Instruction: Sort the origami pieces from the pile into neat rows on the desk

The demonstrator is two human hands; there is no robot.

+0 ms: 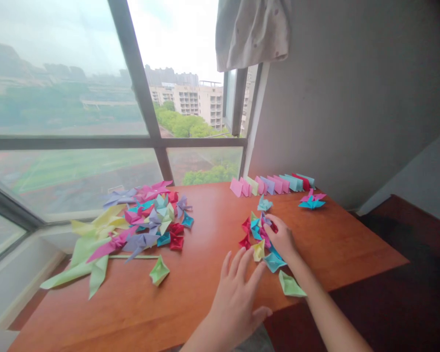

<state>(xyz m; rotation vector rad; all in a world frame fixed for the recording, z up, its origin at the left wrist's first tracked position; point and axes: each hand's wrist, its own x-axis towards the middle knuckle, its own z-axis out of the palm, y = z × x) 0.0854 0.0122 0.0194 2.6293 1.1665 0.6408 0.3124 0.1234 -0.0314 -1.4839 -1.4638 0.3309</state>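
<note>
Far left, window [69,112] borders the bench [210,220]. Before it, a large pale-green pinwheel [78,264] overhangs the bench's left edge, a thin green stick [135,256] lying crosswise to its right. Behind and right of these, a heap of folded paper [154,220] in yellow, purple, pink, red and blue. Just in front of the stick's right end, a single light-green piece [159,271], hollow side up. Middle: left hand [236,288], back upward, fingers spread and pointing away from the wearer; fingertips partly screen the near side of the small paper cluster [256,229], contact not determinable. Cluster sits on the bench, right of centre; its long axis runs far to near, slanting rightward at the near end; individual pieces point various ways. Behind it, one light-blue piece [264,204] and a slanting row of standing folded cards [273,185]. Right hand [280,237] at the cluster's right side, fingers bent over it and hiding part; whether clamped on a piece, cannot tell. Hands apart. Nearer, pale-green piece [291,285] beside the right forearm. Farthest right, pink-and-blue folded paper [312,199], well apart from the cluster.
</note>
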